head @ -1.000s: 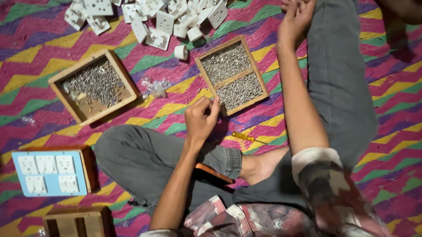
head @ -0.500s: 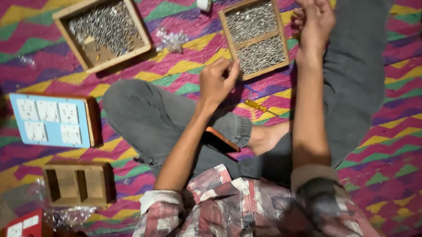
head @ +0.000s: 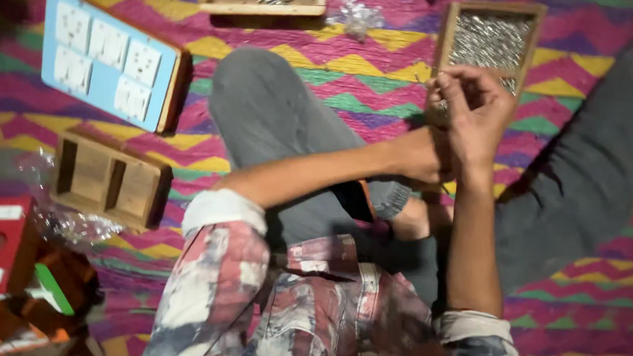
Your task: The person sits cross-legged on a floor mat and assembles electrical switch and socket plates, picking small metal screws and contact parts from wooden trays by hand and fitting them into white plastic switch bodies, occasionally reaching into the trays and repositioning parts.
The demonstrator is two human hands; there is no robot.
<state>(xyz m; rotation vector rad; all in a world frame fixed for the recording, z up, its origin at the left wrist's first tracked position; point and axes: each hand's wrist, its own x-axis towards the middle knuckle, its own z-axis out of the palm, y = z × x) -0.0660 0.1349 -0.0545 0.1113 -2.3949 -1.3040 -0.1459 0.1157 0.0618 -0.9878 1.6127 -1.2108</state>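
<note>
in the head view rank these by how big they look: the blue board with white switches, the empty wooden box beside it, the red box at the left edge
1. blue board with white switches, largest.
2. empty wooden box, smaller but fairly close.
3. red box, smallest as seen, though the frame edge cuts it off, so its full size is unsure.

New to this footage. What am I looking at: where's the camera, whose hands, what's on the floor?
One view only, from a camera worn on a person's head, looking down at their lap as they sit on a zigzag-patterned mat. No machine: two bare hands. The left hand and right hand meet over something small, too blurred to name. Beside them is a wooden tray of small metal parts. Further left: a blue board with white switch plates and an empty wooden box.
</note>
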